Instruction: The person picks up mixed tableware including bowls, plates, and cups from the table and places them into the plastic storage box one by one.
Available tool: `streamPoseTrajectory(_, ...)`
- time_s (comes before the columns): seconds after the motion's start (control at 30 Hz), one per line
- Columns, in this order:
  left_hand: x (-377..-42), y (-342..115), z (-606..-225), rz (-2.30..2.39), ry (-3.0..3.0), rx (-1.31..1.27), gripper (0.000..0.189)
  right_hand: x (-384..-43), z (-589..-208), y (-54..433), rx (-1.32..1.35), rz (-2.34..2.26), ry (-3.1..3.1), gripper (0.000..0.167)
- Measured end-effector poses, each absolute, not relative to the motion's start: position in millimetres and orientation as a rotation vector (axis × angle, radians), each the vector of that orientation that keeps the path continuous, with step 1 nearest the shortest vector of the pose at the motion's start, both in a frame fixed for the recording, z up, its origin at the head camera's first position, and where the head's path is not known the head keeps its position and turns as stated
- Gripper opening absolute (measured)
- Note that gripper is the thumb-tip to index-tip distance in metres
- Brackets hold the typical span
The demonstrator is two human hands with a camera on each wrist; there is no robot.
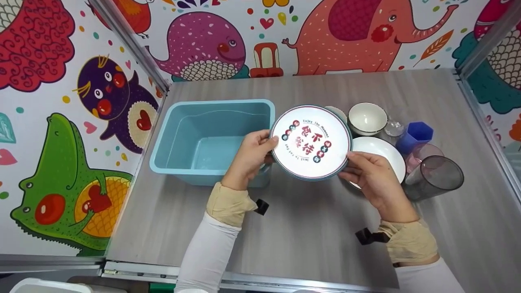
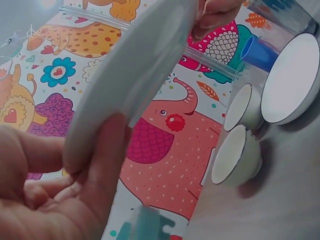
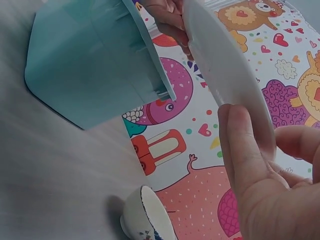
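Observation:
A round white plate (image 1: 311,142) with a dark rim and red printed characters is held up between both hands, its printed face toward the head camera. My left hand (image 1: 253,156) pinches its left edge, thumb on the printed face and fingers beneath. At the right edge my right hand (image 1: 372,179) pinches the rim in the same way. Both wrist views show the plate's pale underside (image 2: 135,65) with fingers against it. Left of the plate stands a light blue plastic tub (image 1: 211,175), close to the left hand.
Behind the right hand lies another white plate (image 1: 382,152). Around it stand a white bowl (image 1: 367,118), a second bowl (image 2: 235,155), a small clear glass item (image 1: 394,127), a blue cup (image 1: 415,137), a pink cup (image 1: 423,156) and a grey tumbler (image 1: 433,179). Patterned walls border the table.

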State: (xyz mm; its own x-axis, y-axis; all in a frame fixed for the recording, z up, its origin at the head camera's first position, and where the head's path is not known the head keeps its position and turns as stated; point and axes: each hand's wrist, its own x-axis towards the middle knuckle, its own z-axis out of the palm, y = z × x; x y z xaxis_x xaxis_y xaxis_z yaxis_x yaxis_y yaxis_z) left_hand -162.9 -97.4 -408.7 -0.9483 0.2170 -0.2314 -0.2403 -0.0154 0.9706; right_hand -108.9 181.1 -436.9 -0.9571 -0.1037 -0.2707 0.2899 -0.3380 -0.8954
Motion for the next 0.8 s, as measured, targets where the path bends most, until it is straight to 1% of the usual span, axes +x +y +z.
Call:
streamPoseTrajectory(0.43,-183.2,-117.5,-393.8,1.972,1.995,-0.025,0.032,-102.9,-445.2,191.9,0.195,-2.408,1.593,0.022)
streamPoseTrajectory(0.8,-200.7,-138.2,-382.9,1.928,2.045,-0.039,0.033,-99.9,-458.1,197.2,0.259,-2.419,1.572,0.023)
